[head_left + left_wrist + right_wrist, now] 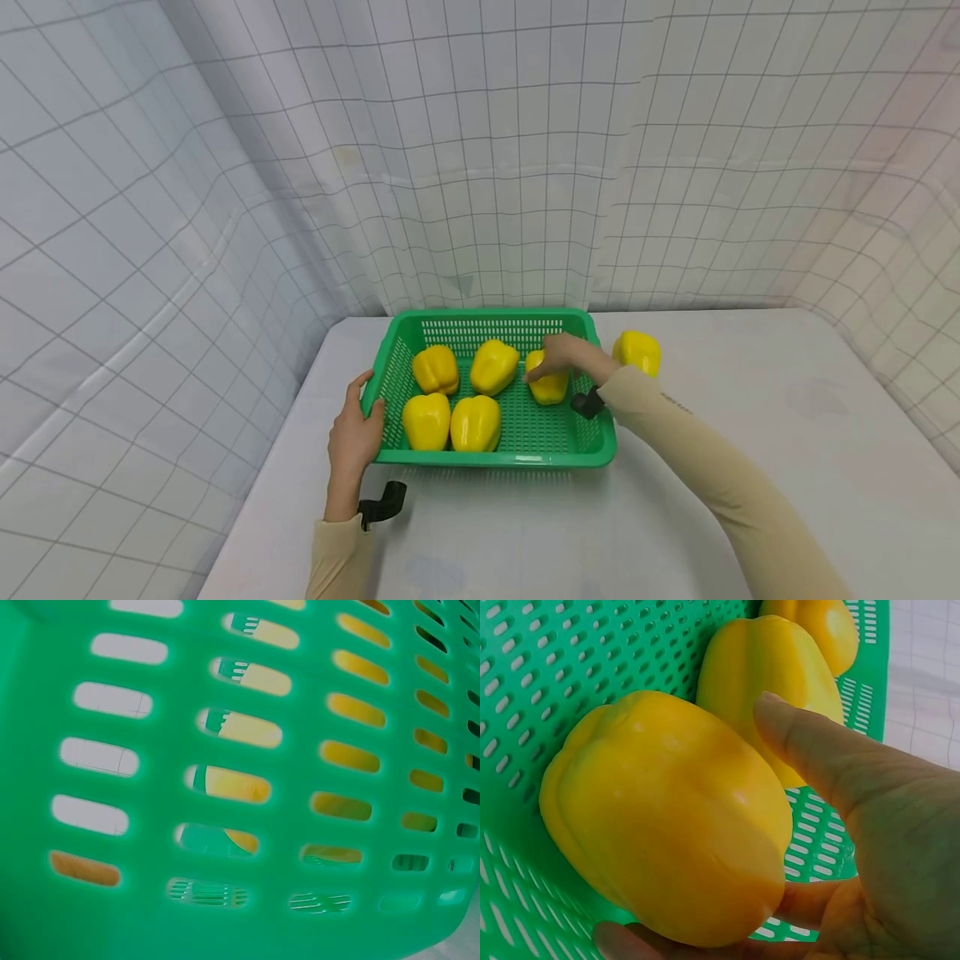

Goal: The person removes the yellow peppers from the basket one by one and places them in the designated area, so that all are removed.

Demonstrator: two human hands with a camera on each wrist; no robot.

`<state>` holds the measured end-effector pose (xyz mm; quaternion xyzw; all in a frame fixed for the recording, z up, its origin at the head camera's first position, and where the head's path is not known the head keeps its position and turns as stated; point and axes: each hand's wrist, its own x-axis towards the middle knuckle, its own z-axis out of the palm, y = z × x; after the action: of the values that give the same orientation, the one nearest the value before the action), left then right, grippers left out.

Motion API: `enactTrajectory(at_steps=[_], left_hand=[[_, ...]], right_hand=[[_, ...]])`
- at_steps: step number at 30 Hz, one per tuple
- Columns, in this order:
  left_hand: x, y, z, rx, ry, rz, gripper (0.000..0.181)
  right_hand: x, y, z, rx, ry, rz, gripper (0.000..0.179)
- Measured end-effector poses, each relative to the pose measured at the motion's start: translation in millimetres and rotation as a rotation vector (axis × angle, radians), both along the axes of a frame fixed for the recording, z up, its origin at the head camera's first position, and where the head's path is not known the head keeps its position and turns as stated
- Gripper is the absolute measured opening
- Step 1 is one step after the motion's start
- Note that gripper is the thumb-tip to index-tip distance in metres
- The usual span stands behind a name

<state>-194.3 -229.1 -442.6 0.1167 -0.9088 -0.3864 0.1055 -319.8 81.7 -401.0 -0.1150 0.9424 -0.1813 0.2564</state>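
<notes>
While the left hand (355, 433) grips, the right hand (567, 353) cups

Its thumb and fingers closed on the left rim (383, 353), the left hand holds a green slotted plastic basket (495, 458), presumably to steady it on the white worktop (765, 417). The right hand's fingers curl round a glossy yellow bell pepper (553, 390) at the basket's right end; how firmly, I cannot tell. The basket probably keeps four other yellow peppers (493, 368) from rolling; one more pepper (637, 352) lies outside, right.

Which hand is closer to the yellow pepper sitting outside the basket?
Right: the right hand is in the green basket, just over the rim from the outside pepper; the left hand is farther, gripping the basket's opposite end.
</notes>
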Motion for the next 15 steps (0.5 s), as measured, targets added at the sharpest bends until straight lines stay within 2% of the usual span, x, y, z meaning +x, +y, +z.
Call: enactTrajectory(at_steps=[4, 15], left_hand=[[0.1, 0.5, 0.1, -0.002, 0.004, 0.004, 0.049], [1.5, 1.0, 0.8, -0.002, 0.008, 0.002, 0.049]], right_hand=[[2.1, -1.4, -0.7, 0.007, 0.008, 0.001, 0.082], [2.4, -3.1, -6.0, 0.002, 0.013, -0.014, 0.072]])
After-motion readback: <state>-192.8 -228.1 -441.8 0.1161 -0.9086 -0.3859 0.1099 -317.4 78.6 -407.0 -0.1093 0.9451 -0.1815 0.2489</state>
